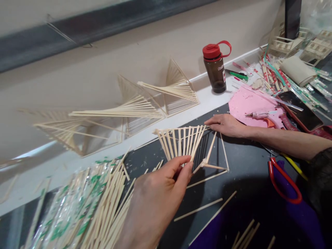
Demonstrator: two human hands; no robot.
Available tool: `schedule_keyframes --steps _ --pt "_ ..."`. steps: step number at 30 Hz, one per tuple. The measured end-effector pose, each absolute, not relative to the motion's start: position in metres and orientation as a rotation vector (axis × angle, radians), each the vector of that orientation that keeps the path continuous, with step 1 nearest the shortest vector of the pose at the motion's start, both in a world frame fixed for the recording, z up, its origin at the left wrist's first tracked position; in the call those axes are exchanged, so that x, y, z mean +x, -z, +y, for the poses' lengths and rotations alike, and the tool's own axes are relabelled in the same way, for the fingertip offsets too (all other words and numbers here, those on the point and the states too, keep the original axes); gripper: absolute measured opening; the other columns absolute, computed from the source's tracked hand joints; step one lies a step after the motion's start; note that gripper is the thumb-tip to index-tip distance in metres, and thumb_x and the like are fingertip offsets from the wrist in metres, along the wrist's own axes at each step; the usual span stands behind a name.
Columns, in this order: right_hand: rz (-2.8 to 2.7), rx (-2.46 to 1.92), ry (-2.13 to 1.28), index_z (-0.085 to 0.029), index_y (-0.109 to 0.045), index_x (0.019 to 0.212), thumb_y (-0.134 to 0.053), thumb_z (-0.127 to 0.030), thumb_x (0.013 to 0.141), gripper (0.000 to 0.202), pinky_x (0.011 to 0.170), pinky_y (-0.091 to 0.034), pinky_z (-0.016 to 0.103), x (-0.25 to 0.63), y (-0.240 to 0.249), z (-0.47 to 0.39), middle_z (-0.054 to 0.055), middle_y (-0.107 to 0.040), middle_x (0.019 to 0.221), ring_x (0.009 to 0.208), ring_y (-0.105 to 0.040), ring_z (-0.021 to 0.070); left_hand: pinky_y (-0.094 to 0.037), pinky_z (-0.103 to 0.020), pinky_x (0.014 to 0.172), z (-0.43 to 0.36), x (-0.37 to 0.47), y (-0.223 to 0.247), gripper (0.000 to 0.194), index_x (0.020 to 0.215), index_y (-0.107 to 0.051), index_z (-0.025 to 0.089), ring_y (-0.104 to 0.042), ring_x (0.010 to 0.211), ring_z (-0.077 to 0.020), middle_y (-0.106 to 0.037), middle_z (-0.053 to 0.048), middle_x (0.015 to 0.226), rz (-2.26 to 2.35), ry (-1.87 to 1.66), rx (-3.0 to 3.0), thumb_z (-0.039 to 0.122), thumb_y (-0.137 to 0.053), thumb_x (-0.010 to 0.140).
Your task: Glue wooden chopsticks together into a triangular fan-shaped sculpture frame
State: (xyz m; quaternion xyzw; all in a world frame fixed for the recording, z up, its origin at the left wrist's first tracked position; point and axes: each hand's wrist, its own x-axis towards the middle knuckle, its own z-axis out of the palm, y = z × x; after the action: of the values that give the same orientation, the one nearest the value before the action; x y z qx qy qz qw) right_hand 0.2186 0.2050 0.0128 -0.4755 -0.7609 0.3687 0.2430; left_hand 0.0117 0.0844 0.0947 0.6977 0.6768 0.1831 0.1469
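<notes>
A small frame of thin wooden sticks [178, 141] stands on the dark tabletop, its sticks fanned out in a row beneath a top bar. My left hand [158, 193] pinches the lower end of the fan between thumb and forefinger. At the top right corner, my right hand [228, 125] grips the end of the bar with its fingertips, partly hiding that joint. Further sticks form an open triangular part on the frame's right, meeting at a whitish joint [204, 162]. Two loose sticks [198, 209] lie in front of it.
Larger twisted stick models [116, 112] lean along the wall ledge. A brown bottle [215, 71] with a red lid stands behind. At right are a pink glue gun [268, 116], a phone [301, 110] and red-handled scissors [285, 197]. Wrapped sticks [70, 204] are piled at left.
</notes>
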Motion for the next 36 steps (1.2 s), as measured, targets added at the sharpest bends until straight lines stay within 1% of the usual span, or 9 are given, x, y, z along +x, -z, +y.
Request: schedule_keyframes --steps 6,12,15,18,21,24,29,33,36 --pt "-2.113 -1.287 -0.988 -0.018 -0.074 0.119 -0.054 -0.015 0.093 0.033 0.102 -0.050 0.033 0.218 -0.015 0.205 0.008 -0.074 0.120 0.113 -0.069 0.0193 -0.042 -0.028 0.051 0.085 0.011 -0.095 0.030 0.088 -0.079 0.032 -0.064 0.046 -0.0198 -0.069 0.003 0.053 1.931 -0.470 2.006 0.048 -0.054 0.083" --pt "-2.118 -1.252 -0.971 -0.021 -0.074 0.118 -0.054 -0.014 0.093 0.033 0.103 -0.051 0.036 0.219 -0.014 0.204 0.006 -0.074 0.122 0.113 -0.069 0.0197 -0.044 -0.030 0.055 0.082 0.016 -0.093 0.032 0.087 -0.078 0.031 -0.065 0.049 -0.0220 -0.070 0.002 0.054 1.993 -0.493 1.993 0.050 -0.052 0.083" --pt "-2.092 -1.273 -0.986 -0.019 -0.072 0.122 -0.054 -0.014 0.093 0.034 0.104 -0.050 0.036 0.219 -0.015 0.203 0.008 -0.073 0.125 0.116 -0.068 0.0203 -0.045 -0.030 0.058 0.079 0.018 -0.092 0.030 0.087 -0.078 0.032 -0.066 0.051 -0.0216 -0.072 0.002 0.057 2.017 -0.522 1.978 0.049 -0.053 0.083" --pt "-2.103 -1.262 -0.993 -0.016 -0.072 0.122 -0.053 -0.014 0.094 0.034 0.103 -0.050 0.035 0.218 -0.016 0.202 0.009 -0.074 0.122 0.114 -0.069 0.0198 -0.045 -0.030 0.058 0.079 0.016 -0.089 0.029 0.088 -0.078 0.032 -0.067 0.052 -0.0223 -0.072 0.001 0.058 2.007 -0.535 1.990 0.049 -0.055 0.083" --pt "-2.110 -1.260 -0.973 -0.017 -0.073 0.118 -0.053 -0.013 0.093 0.032 0.098 -0.052 0.032 0.219 -0.017 0.202 0.008 -0.075 0.117 0.109 -0.070 0.0184 -0.044 -0.030 0.055 0.080 0.012 -0.086 0.028 0.087 -0.078 0.033 -0.066 0.050 -0.0228 -0.071 0.002 0.055 1.972 -0.536 2.007 0.048 -0.055 0.082" --pt "-2.089 -1.251 -0.972 -0.018 -0.074 0.116 -0.054 -0.013 0.093 0.032 0.098 -0.052 0.031 0.219 -0.016 0.201 0.007 -0.076 0.117 0.108 -0.070 0.0170 -0.044 -0.029 0.053 0.081 0.013 -0.086 0.026 0.085 -0.078 0.033 -0.065 0.049 -0.0229 -0.068 0.002 0.052 1.976 -0.534 1.997 0.047 -0.056 0.081" --pt "-2.079 -1.224 -0.972 -0.020 -0.074 0.116 -0.054 -0.011 0.092 0.033 0.100 -0.051 0.034 0.221 -0.014 0.202 0.006 -0.075 0.119 0.110 -0.070 0.0182 -0.044 -0.028 0.054 0.078 0.020 -0.093 0.026 0.085 -0.077 0.033 -0.066 0.051 -0.0223 -0.068 0.002 0.053 2.036 -0.522 1.951 0.047 -0.055 0.083" --pt "-2.146 -1.212 -0.921 -0.022 -0.074 0.117 -0.053 -0.011 0.092 0.034 0.098 -0.052 0.033 0.221 -0.013 0.202 0.004 -0.075 0.118 0.109 -0.070 0.0177 -0.042 -0.027 0.052 0.077 0.020 -0.094 0.025 0.085 -0.077 0.033 -0.065 0.051 -0.0219 -0.067 0.002 0.052 2.016 -0.521 1.972 0.045 -0.056 0.083" --pt "-2.239 -1.178 -0.837 -0.020 -0.073 0.120 -0.050 -0.012 0.093 0.035 0.097 -0.051 0.032 0.222 -0.012 0.204 0.006 -0.075 0.118 0.110 -0.069 0.0184 -0.043 -0.028 0.054 0.078 0.020 -0.093 0.025 0.085 -0.077 0.032 -0.066 0.052 -0.0220 -0.067 0.002 0.053 2.007 -0.521 1.973 0.045 -0.056 0.083"
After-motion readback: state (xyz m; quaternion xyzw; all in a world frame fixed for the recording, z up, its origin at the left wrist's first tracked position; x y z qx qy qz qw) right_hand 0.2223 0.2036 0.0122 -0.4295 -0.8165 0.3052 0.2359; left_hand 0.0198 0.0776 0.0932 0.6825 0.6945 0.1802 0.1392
